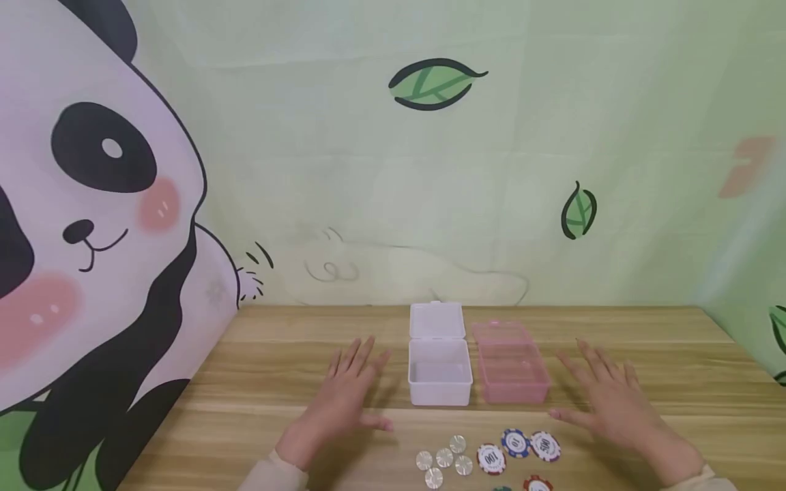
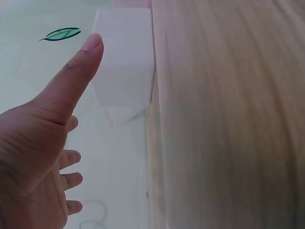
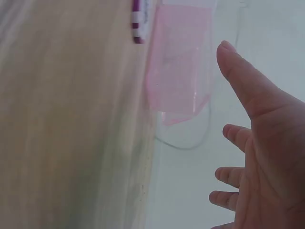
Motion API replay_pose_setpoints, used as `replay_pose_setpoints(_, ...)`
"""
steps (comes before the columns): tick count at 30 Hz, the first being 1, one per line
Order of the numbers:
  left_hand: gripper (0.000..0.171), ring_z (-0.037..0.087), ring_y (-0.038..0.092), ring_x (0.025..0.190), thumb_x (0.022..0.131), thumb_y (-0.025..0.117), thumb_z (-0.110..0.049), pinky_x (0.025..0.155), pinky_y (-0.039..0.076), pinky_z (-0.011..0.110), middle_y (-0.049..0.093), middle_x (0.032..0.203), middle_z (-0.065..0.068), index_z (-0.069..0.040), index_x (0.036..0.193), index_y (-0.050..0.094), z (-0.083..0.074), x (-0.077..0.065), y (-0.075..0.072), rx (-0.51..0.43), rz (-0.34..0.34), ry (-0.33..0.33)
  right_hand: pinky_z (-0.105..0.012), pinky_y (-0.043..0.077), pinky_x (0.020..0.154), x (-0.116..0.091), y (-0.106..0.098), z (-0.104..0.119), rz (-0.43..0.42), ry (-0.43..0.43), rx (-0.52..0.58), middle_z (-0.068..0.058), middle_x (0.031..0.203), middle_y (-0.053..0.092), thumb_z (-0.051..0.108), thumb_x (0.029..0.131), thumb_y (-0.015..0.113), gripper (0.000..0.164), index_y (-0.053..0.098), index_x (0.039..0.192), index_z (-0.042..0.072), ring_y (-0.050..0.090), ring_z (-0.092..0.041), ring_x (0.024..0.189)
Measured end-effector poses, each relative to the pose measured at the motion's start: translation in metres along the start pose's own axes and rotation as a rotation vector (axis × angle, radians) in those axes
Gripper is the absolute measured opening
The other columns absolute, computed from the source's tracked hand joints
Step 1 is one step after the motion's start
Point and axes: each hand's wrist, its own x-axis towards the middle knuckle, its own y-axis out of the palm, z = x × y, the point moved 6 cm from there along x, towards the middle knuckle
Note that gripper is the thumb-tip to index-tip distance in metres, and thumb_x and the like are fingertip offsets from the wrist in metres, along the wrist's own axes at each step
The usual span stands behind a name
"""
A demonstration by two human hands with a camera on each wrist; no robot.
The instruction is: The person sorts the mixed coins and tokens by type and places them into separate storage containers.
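Observation:
My left hand (image 1: 344,399) is spread out over the table, left of a white lidded box (image 1: 439,394), and holds nothing. My right hand (image 1: 617,406), fingers spread and thumb apart, is to the right of a pink see-through box (image 1: 516,393). Both boxes have their lids tipped back, and nothing shows inside. In front of them lie several shiny clear discs (image 1: 445,457) and several poker chips, among them a red-edged 100 chip (image 1: 491,459), a blue-edged 10 chip (image 1: 515,443) and a purple-edged 500 chip (image 1: 545,447).
The wood-grain table (image 1: 295,324) meets a green cloth backdrop (image 1: 344,170) printed with a panda and leaves. A red-edged chip (image 1: 538,483) and a green chip (image 1: 502,488) are cut off by the head view's bottom edge.

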Motion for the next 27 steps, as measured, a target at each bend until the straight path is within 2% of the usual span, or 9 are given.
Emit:
replay_pose_setpoints(6, 0.112, 0.037, 0.015, 0.148, 0.060, 0.080, -0.059, 0.118, 0.016, 0.061, 0.014, 0.162, 0.013, -0.016, 0.150, 0.031, -0.001, 0.007, -0.002, 0.001, -0.023, 0.019, -0.076, 0.021, 0.103, 0.005, -0.013, 0.004, -0.060, -0.007, 0.028, -0.032, 0.151, 0.024, 0.055, 0.080, 0.068, 0.088, 0.034, 0.148, 0.011, 0.030, -0.057, 0.131)
replay_pose_setpoints(10, 0.106, 0.037, 0.025, 0.145, 0.061, 0.081, -0.055, 0.115, 0.024, 0.062, 0.024, 0.159, 0.012, -0.014, 0.147, 0.036, -0.004, 0.011, -0.004, -0.037, -0.086, 0.047, -0.074, 0.027, 0.101, 0.006, -0.020, 0.008, -0.108, -0.012, 0.086, -0.033, 0.148, 0.029, 0.047, 0.083, 0.069, 0.083, 0.033, 0.148, 0.010, 0.035, -0.057, 0.127)
replay_pose_setpoints(14, 0.097, 0.035, 0.037, 0.140, 0.063, 0.083, -0.047, 0.114, 0.028, 0.059, 0.037, 0.153, 0.012, -0.011, 0.143, 0.042, -0.006, 0.017, -0.007, -0.148, -0.137, 0.053, -0.073, 0.033, 0.098, 0.007, -0.026, 0.014, -0.144, 0.001, 0.138, -0.034, 0.142, 0.039, 0.043, 0.086, 0.067, 0.081, 0.031, 0.149, 0.007, 0.041, -0.056, 0.123)
replay_pose_setpoints(17, 0.087, 0.035, 0.043, 0.134, 0.064, 0.085, -0.038, 0.113, 0.032, 0.056, 0.046, 0.147, 0.012, -0.010, 0.138, 0.049, -0.007, 0.020, -0.006, -0.250, -0.167, 0.034, -0.069, 0.039, 0.096, 0.007, -0.031, 0.021, -0.171, 0.009, 0.173, -0.032, 0.134, 0.049, 0.038, 0.087, 0.067, 0.074, 0.037, 0.144, 0.003, 0.049, -0.051, 0.118)
replay_pose_setpoints(22, 0.072, 0.034, 0.048, 0.129, 0.068, 0.085, -0.030, 0.110, 0.037, 0.054, 0.055, 0.138, 0.013, -0.007, 0.130, 0.056, -0.005, 0.026, -0.002, -0.366, -0.212, 0.019, -0.055, 0.054, 0.082, 0.006, -0.037, 0.034, -0.263, -0.020, 0.205, -0.021, 0.112, 0.064, 0.025, 0.085, 0.072, 0.050, 0.056, 0.125, -0.001, 0.063, -0.035, 0.097)
replay_pose_setpoints(27, 0.068, 0.034, 0.049, 0.129, 0.070, 0.084, -0.029, 0.110, 0.037, 0.054, 0.057, 0.136, 0.013, -0.007, 0.128, 0.057, -0.005, 0.034, 0.004, -0.433, -0.218, 0.008, -0.035, 0.057, 0.067, 0.007, -0.039, 0.046, -0.312, -0.045, 0.219, -0.007, 0.097, 0.068, 0.017, 0.082, 0.074, 0.030, 0.066, 0.107, 0.003, 0.063, -0.020, 0.082)
